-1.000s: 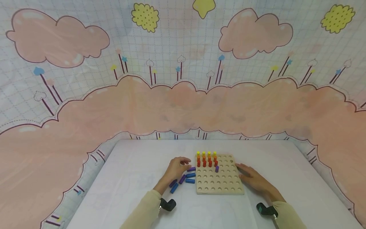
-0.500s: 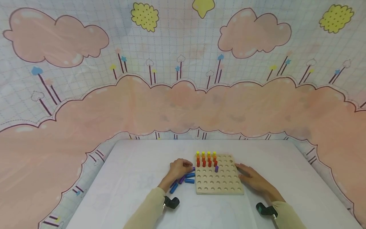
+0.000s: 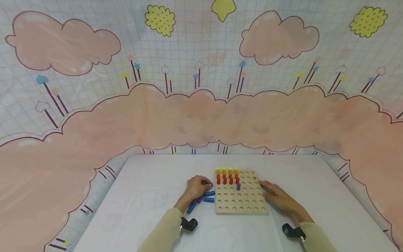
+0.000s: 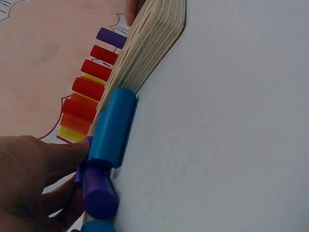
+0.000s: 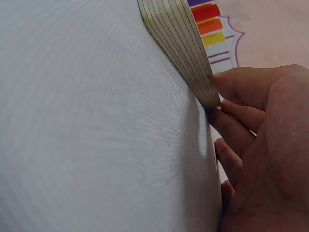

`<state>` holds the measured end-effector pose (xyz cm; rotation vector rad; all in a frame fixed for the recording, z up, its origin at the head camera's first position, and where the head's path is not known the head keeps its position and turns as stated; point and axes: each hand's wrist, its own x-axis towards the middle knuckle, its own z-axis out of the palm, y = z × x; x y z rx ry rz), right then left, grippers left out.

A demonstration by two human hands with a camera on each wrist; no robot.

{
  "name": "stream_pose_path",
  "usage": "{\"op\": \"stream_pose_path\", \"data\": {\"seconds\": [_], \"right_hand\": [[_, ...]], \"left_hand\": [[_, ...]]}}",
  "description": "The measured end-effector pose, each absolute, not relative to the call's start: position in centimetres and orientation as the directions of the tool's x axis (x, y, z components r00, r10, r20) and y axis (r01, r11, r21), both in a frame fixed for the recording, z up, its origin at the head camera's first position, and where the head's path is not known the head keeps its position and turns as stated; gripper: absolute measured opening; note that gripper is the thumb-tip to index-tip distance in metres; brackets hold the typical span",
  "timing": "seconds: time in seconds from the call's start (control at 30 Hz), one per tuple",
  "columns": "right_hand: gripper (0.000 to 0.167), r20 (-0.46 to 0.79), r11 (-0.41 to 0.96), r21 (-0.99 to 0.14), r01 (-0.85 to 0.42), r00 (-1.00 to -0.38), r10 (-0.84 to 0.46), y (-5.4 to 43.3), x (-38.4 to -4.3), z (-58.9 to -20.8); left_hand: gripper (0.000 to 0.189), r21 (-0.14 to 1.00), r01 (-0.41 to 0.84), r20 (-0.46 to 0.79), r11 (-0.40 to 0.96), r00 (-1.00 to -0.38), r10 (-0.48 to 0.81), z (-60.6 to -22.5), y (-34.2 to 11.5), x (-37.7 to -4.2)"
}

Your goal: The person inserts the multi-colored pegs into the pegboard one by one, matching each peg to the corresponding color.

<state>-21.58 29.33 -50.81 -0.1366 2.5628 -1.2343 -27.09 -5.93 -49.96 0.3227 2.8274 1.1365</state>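
My left hand (image 3: 197,186) pinches a purple peg (image 4: 79,178) between thumb and fingers, just left of the wooden pegboard (image 3: 242,208). In the head view only the tip of that peg shows. My right hand (image 3: 278,196) lies against the board's right edge, its fingertips touching the side. Rows of yellow pegs (image 3: 224,169), orange pegs and red pegs (image 3: 225,181) stand in the board's far left part. One purple peg (image 3: 238,186) stands in front of the last red one.
Loose blue pegs (image 3: 209,200) and another purple peg (image 4: 100,198) lie on the white table (image 3: 151,182) beside the board's left edge, partly under my left hand in the head view. A patterned cloth (image 3: 189,119) hangs behind the table.
My left hand has moved slightly right, and its fingers have closed on the purple peg that lay by the board's left edge. My right hand has stayed in place.
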Motion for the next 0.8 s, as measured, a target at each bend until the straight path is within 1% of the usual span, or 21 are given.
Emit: {"op": "stream_pose_path", "data": {"seconds": [0.17, 0.27, 0.43, 0.63, 0.8], "right_hand": [[0.06, -0.218, 0.632, -0.774, 0.034, -0.952, -0.215, 29.3, -21.5, -50.7], [0.061, -0.226, 0.637, -0.769, 0.044, -0.951, -0.208, 29.3, -21.6, -50.7], [0.061, -0.226, 0.639, -0.768, 0.044, -0.952, -0.206, 29.4, -21.6, -50.9], [0.061, -0.226, 0.642, -0.765, 0.044, -0.952, -0.204, 29.4, -21.6, -50.9], [0.061, -0.254, 0.655, -0.752, 0.074, -0.95, -0.183, 29.3, -21.7, -50.9]], "left_hand": [[0.01, 0.712, 0.158, 0.047, 0.684, -0.983, 0.178, -49.8, -6.6, -26.9], [0.014, 0.728, 0.152, 0.062, 0.669, -0.986, 0.157, -49.6, -7.0, -26.8], [0.022, 0.747, 0.188, 0.113, 0.637, -0.981, 0.157, -49.0, -7.7, -26.6], [0.021, 0.796, 0.176, 0.123, 0.579, -0.984, 0.13, -48.0, -8.1, -25.9], [0.02, 0.811, 0.213, 0.168, 0.544, -0.977, 0.133, -47.2, -8.0, -25.6]]}}
